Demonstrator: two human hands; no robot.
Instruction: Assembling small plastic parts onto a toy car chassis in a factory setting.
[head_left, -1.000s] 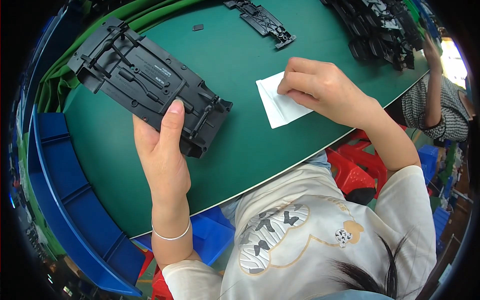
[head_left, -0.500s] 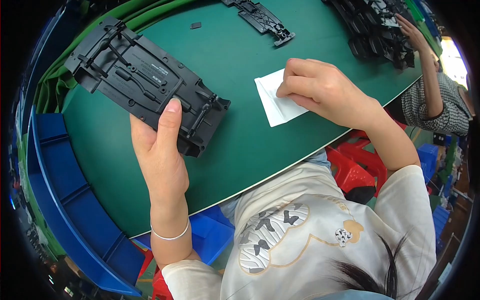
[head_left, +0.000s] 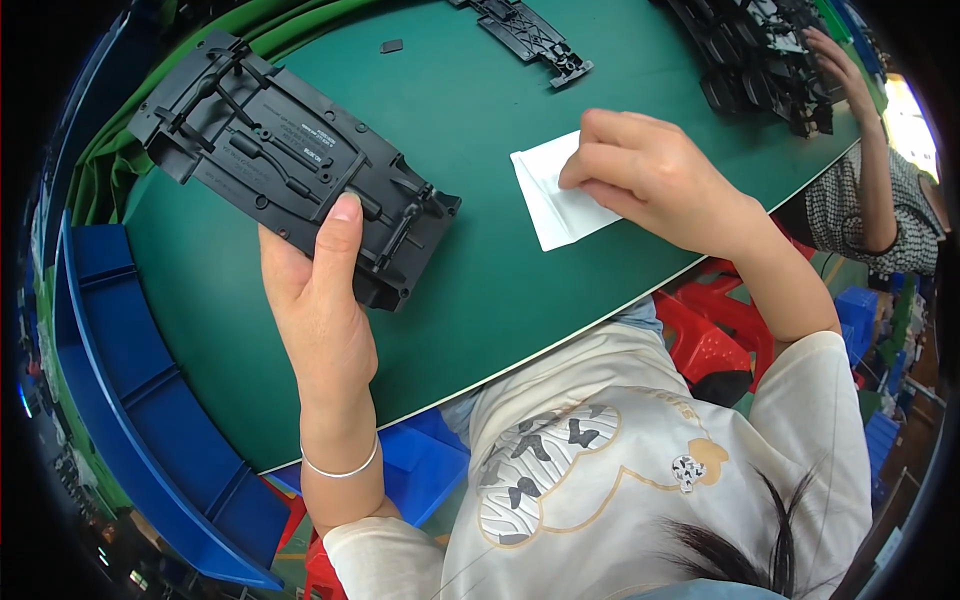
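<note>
A black plastic toy-car chassis is gripped in my left hand, tilted, with its moulded underside up and my thumb pressed on its near end. My other fingers are hidden beneath it. My right hand is over a white folded sheet of paper on the table, its fingers closed in a pinch at the sheet's surface. Whether anything small is between those fingertips is hidden.
On the green table lie a flat black frame part and a small black piece. Black parts are heaped at the far right, beside another person's hand. A blue divided bin stands left.
My right hand has shifted slightly up and to the right over the paper, still pinched. The chassis is almost unmoved. The other person's hand has moved a little right.
</note>
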